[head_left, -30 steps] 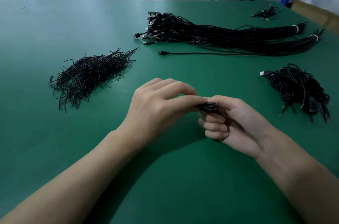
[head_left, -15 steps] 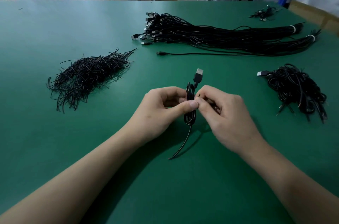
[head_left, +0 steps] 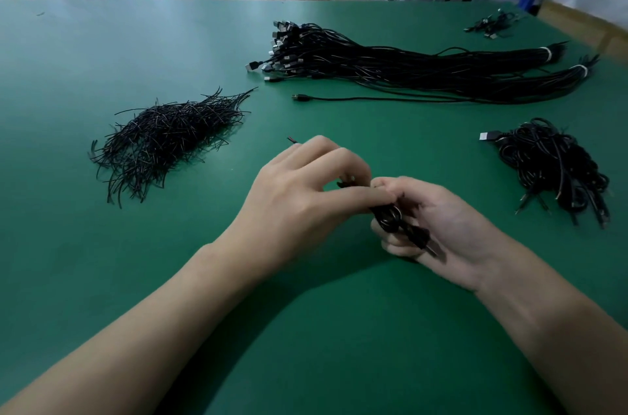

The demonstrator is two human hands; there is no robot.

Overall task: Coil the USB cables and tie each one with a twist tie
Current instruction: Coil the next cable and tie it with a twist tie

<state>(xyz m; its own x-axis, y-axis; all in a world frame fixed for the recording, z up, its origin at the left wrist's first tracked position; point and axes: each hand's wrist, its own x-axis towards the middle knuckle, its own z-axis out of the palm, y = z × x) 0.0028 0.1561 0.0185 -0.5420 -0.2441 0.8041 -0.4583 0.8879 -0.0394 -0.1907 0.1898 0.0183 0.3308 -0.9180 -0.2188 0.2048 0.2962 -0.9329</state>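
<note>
A small coiled black USB cable [head_left: 397, 222] lies across the palm of my right hand [head_left: 438, 220], whose fingers curl under it. My left hand [head_left: 299, 190] pinches the coil's top end between thumb and fingers, where a thin black twist tie seems to sit; the tie itself is mostly hidden. A loose wire tip with a red end [head_left: 291, 140] pokes out beyond my left fingers. Both hands hover just above the green table [head_left: 102, 278].
A heap of black twist ties [head_left: 163, 139] lies to the left. Long bundles of uncoiled USB cables [head_left: 407, 67] stretch across the back, one single cable [head_left: 339, 98] in front of them. A pile of tied coils [head_left: 554, 166] sits at right. A few cables [head_left: 489, 25] lie far right.
The coil, held upright with its USB plug pointing up half a second ago, now lies tilted in my right palm. My right hand has turned palm up.
</note>
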